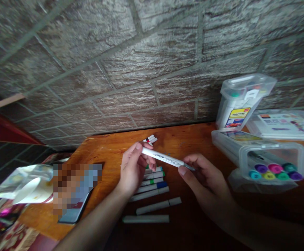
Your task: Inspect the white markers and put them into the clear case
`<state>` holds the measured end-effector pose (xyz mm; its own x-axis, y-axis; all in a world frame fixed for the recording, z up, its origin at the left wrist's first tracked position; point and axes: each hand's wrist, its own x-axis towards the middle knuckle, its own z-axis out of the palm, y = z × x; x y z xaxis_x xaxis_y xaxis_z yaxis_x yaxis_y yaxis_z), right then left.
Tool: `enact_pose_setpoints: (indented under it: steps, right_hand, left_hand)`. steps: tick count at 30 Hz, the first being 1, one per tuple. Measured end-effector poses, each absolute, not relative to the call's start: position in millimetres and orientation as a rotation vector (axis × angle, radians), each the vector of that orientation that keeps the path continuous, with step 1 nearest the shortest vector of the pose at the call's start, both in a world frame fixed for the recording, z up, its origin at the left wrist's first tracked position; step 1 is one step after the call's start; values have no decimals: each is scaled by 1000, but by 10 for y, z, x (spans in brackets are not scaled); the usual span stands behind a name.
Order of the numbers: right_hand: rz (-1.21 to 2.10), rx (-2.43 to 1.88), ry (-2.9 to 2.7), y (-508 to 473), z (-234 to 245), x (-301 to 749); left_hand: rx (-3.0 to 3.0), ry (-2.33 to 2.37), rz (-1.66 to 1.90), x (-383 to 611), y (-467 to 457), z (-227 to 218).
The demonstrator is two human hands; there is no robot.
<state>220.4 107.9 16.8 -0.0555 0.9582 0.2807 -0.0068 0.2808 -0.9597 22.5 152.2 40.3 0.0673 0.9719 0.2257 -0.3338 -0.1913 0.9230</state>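
Observation:
A white marker pen [162, 157] with black print is held slantwise above the table. My left hand [134, 165] pinches its upper left end. At the other end, the thumb and fingers of my right hand [206, 177] close on the grey tip. Below and between the hands, several white markers lie side by side on the wood, among them one with a blue cap [161, 184] and one with a green band [152, 181]. Two looser markers, a middle one [158, 206] and a front one [146, 219], lie nearer to me. Behind my left hand more white markers [152, 139] show partly.
On the right, an open clear case [272, 146] lies on its side with several coloured marker ends showing. Behind it stand an upright clear marker box [235, 104] and a flat plastic case [285, 123]. A phone [76, 205] and a white cup [34, 191] are left. A brick wall [152, 69] rises behind.

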Motion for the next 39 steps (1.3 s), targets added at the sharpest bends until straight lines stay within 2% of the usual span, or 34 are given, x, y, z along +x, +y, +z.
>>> enact_pose_setpoints:
  steps: [20, 30, 39]
  right_hand:
    - [1030, -997, -1289, 1072, 202, 2196]
    - [1044, -896, -1185, 1001, 242, 2201]
    - [1017, -872, -1290, 993, 242, 2178]
  left_hand:
    - [1094, 740, 1358, 213, 1527, 458]
    - [1479, 894, 846, 105, 1528, 389]
    - [1707, 847, 794, 144, 1493, 402]
